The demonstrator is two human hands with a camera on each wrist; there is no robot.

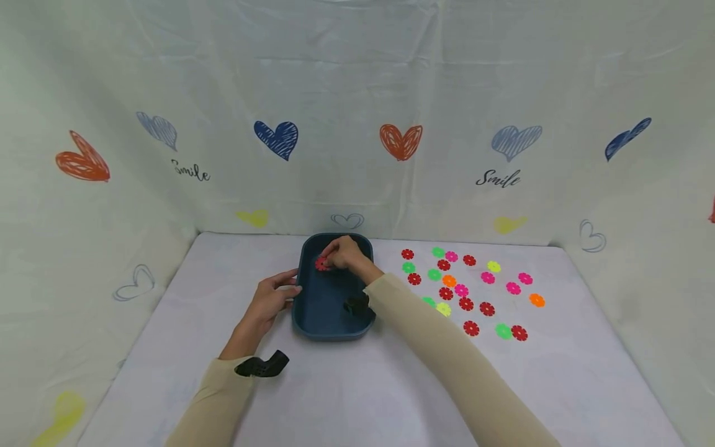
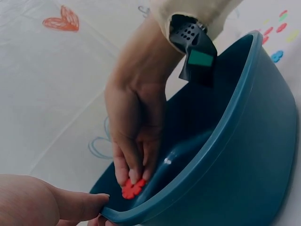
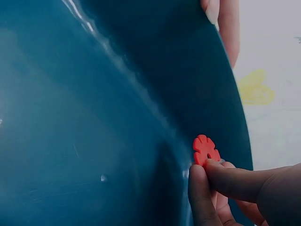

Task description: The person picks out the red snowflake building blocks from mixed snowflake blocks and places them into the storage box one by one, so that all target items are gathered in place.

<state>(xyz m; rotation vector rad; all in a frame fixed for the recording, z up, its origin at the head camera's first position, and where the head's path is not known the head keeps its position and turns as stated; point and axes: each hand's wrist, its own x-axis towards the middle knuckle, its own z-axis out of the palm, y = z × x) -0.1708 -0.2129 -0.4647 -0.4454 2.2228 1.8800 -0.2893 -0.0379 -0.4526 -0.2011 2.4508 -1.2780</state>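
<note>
A dark teal plastic basin (image 1: 321, 313) stands near the back of the table. Inside it, my right hand (image 1: 345, 253) pinches a red flower-shaped plastic disc (image 3: 203, 147) between thumb and fingers. The disc is close to the basin's wall, at the far left corner. My left hand (image 1: 270, 299) grips the basin's left rim, its thumb on the inner side and fingers outside. In the right wrist view, the visible basin floor beside the pinched disc is bare.
On the table right of the basin lie several flower-shaped discs, among them a red disc (image 1: 471, 328), a green disc (image 1: 503, 331), an orange disc (image 1: 537, 300) and a pink disc (image 1: 513, 288). A white sheet (image 1: 341, 180) printed with hearts hangs behind the table.
</note>
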